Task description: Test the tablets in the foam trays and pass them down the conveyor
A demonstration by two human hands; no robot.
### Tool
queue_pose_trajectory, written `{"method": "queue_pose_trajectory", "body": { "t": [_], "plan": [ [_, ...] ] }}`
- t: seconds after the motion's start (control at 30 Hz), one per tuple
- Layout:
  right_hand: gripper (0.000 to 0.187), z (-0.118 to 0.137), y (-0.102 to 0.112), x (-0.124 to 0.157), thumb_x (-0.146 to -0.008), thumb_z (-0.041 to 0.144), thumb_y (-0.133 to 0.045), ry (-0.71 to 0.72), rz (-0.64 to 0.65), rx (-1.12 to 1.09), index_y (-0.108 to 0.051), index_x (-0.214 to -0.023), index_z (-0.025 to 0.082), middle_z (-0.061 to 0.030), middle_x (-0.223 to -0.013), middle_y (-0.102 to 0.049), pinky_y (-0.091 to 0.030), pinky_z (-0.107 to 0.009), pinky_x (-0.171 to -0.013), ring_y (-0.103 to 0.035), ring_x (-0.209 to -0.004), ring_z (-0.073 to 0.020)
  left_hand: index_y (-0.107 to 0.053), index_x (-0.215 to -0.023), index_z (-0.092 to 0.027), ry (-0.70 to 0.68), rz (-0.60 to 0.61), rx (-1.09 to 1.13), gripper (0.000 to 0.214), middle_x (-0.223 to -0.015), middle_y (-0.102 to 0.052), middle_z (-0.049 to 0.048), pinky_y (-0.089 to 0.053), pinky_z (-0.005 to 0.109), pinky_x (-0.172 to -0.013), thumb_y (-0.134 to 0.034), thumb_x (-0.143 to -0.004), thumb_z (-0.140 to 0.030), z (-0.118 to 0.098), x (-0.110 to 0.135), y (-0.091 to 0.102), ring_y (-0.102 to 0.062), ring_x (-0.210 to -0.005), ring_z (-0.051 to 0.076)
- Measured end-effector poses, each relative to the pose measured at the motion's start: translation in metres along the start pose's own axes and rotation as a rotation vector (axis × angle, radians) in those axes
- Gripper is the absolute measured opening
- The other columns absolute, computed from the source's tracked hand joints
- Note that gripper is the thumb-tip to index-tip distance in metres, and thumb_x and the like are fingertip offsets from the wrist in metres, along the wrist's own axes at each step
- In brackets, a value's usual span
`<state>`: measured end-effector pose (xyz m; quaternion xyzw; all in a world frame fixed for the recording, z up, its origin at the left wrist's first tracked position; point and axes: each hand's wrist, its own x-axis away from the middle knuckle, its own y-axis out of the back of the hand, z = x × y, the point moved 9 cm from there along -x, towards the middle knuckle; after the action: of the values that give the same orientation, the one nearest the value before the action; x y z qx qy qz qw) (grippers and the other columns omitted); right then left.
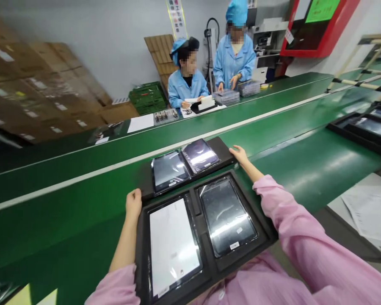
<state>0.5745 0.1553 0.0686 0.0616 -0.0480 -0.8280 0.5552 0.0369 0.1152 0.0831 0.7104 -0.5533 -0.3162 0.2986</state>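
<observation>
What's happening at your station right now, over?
Left hand on near black tray, right hand on far tray. Four tablets seated in trays. Green conveyor belt beneath.

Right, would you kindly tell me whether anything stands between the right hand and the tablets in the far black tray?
Nothing loose does: the right hand sits at the end of the far black tray, and only that tray's own black frame lies between it and the nearer tablet.

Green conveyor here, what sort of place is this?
Probably an electronics factory line, likely handling tablets or tablet screens. A long green conveyor belt runs through it, black trays hold glossy tablet-like screens, and a co-worker in a blue smock and cap works alongside.
</observation>
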Motion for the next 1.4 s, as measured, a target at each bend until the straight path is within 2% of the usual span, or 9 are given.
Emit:
{"method": "queue_pose_trajectory", "body": {
  "t": [0.1,0.23,0.3,0.43,0.5,0.63,1.13,1.3,1.4],
  "plan": [
    [0.067,-0.011,0.016,0.009,-0.079,0.061,-0.067,0.103,-0.095,0.001,-0.055,-0.133,0.023,-0.0147,-0.128,-0.062,-0.053,-0.044,-0.097,-0.061,-0.119,-0.0276,-0.037,-0.134,-0.016,0.044,-0.32,0.094,0.045,-0.131,-0.047,0.0145,-0.028,0.069,-0.111,-0.037,-0.098,-0.042,0.013,-0.009,0.017,-0.034,-0.134,0.042],
    [0.052,-0.023,0.042,0.05,-0.08,0.055,-0.068,0.241,-0.147,0.066,-0.061,-0.123,0.026,-0.0121,-0.132,-0.059,-0.053,-0.045,-0.098,-0.057,-0.121,-0.0286,-0.042,-0.13,-0.02,-0.024,-0.479,0.161,0.041,-0.135,-0.045,0.0134,-0.029,0.068,-0.111,-0.026,-0.095,-0.033,0.02,0.0,0.038,-0.039,-0.131,0.036],
    [0.041,-0.026,0.049,0.07,-0.082,0.052,-0.065,0.277,-0.14,0.101,-0.064,-0.114,0.025,-0.0111,-0.118,-0.064,-0.054,-0.045,-0.093,-0.061,-0.111,-0.0285,-0.057,-0.114,-0.022,-0.186,-0.35,0.126,0.035,-0.128,-0.055,0.0103,-0.036,0.059,-0.109,-0.036,-0.093,-0.04,-0.002,0.009,0.035,-0.049,-0.123,0.033],
    [0.032,-0.029,0.049,0.091,-0.084,0.045,-0.06,0.31,-0.118,0.148,-0.064,-0.106,0.023,-0.009,-0.102,-0.065,-0.056,-0.043,-0.082,-0.062,-0.096,-0.0269,-0.07,-0.105,-0.026,-0.868,0.415,-0.092,0.037,-0.124,-0.067,0.007,-0.044,0.046,-0.102,-0.038,-0.098,-0.044,-0.098,0.076,-0.039,-0.06,-0.115,0.027],
    [0.03,-0.028,0.046,0.094,-0.083,0.042,-0.06,0.324,-0.109,0.165,-0.064,-0.105,0.023,-0.0085,-0.1,-0.065,-0.055,-0.042,-0.079,-0.062,-0.094,-0.0264,-0.067,-0.115,-0.026,-1.026,0.536,-0.191,0.036,-0.125,-0.069,0.0063,-0.042,0.044,-0.104,-0.038,-0.102,-0.041,-0.127,0.106,-0.063,-0.06,-0.117,0.025],
    [0.027,-0.025,0.045,0.093,-0.082,0.038,-0.058,0.334,-0.108,0.196,-0.064,-0.103,0.022,-0.0074,-0.097,-0.066,-0.054,-0.041,-0.079,-0.062,-0.09,-0.0251,-0.067,-0.103,-0.023,-1.173,0.541,-0.297,0.035,-0.111,-0.072,0.0068,-0.029,0.05,-0.112,-0.039,-0.102,-0.044,-0.152,0.127,-0.089,-0.059,-0.111,0.025],
    [0.026,-0.031,0.058,0.088,-0.079,0.036,-0.056,0.302,-0.163,0.216,-0.063,-0.099,0.022,-0.0052,-0.092,-0.067,-0.052,-0.041,-0.083,-0.06,-0.085,-0.0222,-0.065,-0.084,-0.023,-1.044,0.632,-0.164,0.049,-0.084,-0.07,0.0034,-0.023,0.049,-0.094,-0.027,-0.105,-0.046,-0.149,0.113,-0.095,-0.049,-0.089,0.023],
    [0.025,-0.031,0.055,0.086,-0.075,0.035,-0.057,0.301,-0.163,0.205,-0.064,-0.096,0.022,-0.0048,-0.089,-0.066,-0.052,-0.041,-0.084,-0.06,-0.083,-0.022,-0.068,-0.116,-0.028,-0.929,0.483,-0.113,0.061,-0.117,-0.072,0.0073,-0.02,0.053,-0.102,-0.019,-0.101,-0.062,-0.123,0.113,-0.057,-0.052,-0.11,0.029],
    [0.025,-0.032,0.054,0.086,-0.074,0.035,-0.058,0.297,-0.17,0.208,-0.064,-0.095,0.022,-0.0044,-0.086,-0.066,-0.052,-0.041,-0.082,-0.06,-0.081,-0.0218,-0.069,-0.117,-0.026,-0.84,0.372,-0.079,0.074,-0.113,-0.073,0.0088,-0.026,0.051,-0.1,-0.01,-0.099,-0.067,-0.093,0.129,-0.028,-0.057,-0.107,0.029]
  ]
}}
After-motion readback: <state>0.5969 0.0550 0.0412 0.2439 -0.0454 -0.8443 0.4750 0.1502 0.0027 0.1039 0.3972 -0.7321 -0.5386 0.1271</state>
